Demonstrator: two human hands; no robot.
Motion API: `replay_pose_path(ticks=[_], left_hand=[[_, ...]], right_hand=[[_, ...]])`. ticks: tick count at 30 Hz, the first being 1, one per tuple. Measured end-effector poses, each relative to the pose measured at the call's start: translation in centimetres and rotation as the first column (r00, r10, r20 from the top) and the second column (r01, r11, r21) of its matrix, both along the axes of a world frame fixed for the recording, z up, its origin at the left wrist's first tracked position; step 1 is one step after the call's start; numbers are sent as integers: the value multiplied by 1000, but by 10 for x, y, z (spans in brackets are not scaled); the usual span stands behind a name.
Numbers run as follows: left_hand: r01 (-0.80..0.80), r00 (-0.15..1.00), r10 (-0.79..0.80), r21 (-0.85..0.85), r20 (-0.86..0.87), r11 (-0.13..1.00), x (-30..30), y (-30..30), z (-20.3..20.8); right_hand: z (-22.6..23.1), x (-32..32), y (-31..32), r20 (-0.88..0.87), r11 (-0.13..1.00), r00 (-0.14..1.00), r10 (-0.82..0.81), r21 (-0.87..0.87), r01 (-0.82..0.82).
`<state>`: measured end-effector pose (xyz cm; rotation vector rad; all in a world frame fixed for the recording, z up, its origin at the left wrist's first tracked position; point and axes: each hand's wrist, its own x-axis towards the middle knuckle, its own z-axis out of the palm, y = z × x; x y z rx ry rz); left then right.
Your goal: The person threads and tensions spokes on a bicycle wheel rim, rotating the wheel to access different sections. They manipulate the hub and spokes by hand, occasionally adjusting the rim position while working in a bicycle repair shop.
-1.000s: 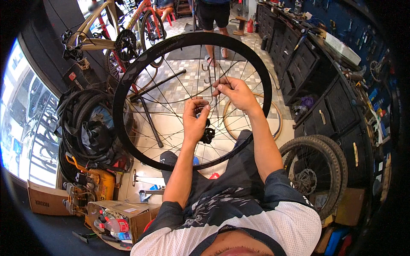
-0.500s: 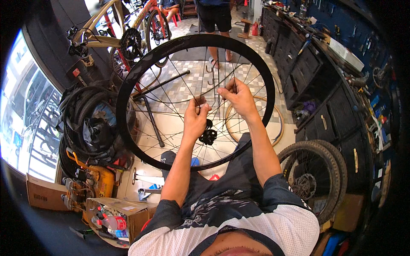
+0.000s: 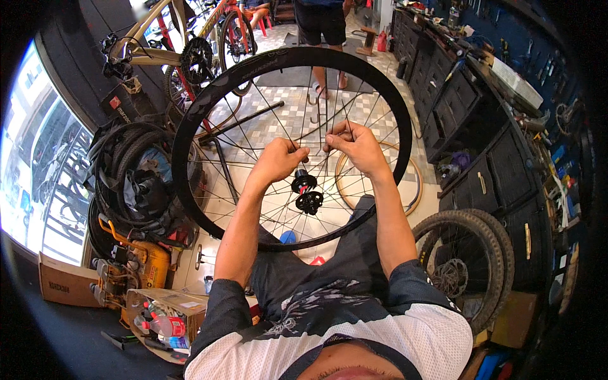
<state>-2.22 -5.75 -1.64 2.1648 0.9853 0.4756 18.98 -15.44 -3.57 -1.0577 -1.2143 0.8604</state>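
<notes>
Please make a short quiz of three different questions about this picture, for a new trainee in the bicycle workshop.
1. True or false: both hands pinch spokes of the black wheel above its hub.
2. Multiple choice: what stands to the person's right, against the dark cabinets? A) a knobby tyre on a wheel B) a ladder C) a bucket
3. Short answer: what colour is the wheel's rim?

Key
1. True: the left hand and the right hand grip thin spokes above the hub.
2. A: the knobby tyre by the cabinets.
3. Black: the rim.
</notes>
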Motion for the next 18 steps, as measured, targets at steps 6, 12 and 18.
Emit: replay_pose_path(ticks=[6,12,18], left_hand=[[132,991,-130,-71,27,989,-4,20,-9],[152,985,-172,-364,-25,919,-4,28,-6],[191,974,-225,-435,-28,880,-4,26,-3]], right_hand=[[-8,-2,6,93,991,988,-120,74,113],[-1,-7,-7,-194,994,976,102,-25,-109],[-12,1,6,57,999,998,-7,38,5]])
